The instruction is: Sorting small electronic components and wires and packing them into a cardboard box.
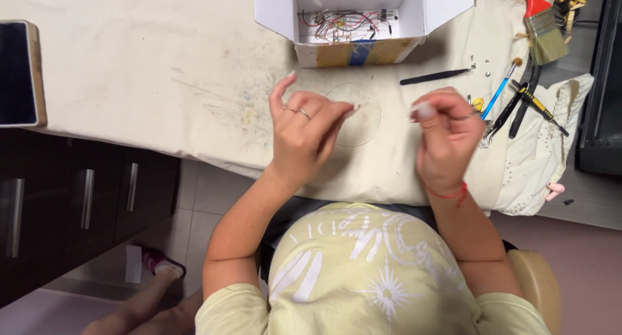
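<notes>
My left hand [304, 131] is raised over the cloth-covered table [162, 69]. Its thumb and forefinger pinch a thin, pale strand [361, 105], and the little finger sticks up. My right hand [444, 137] hovers a short way to the right with its fingertips pressed together. It wears a red cord at the wrist. Whether the strand reaches the right hand is too fine to tell. A faint circular outline [355, 115] shows on the cloth between and beneath the hands.
An open white cardboard box [363, 24] with red wires and small parts stands at the back. Black tweezers [434, 77], a blue-handled tool [500, 92], pliers [518, 108] and a red paintbrush [543, 24] lie at the right. A dark tablet [19, 72] lies far left, above dark drawers [84, 199].
</notes>
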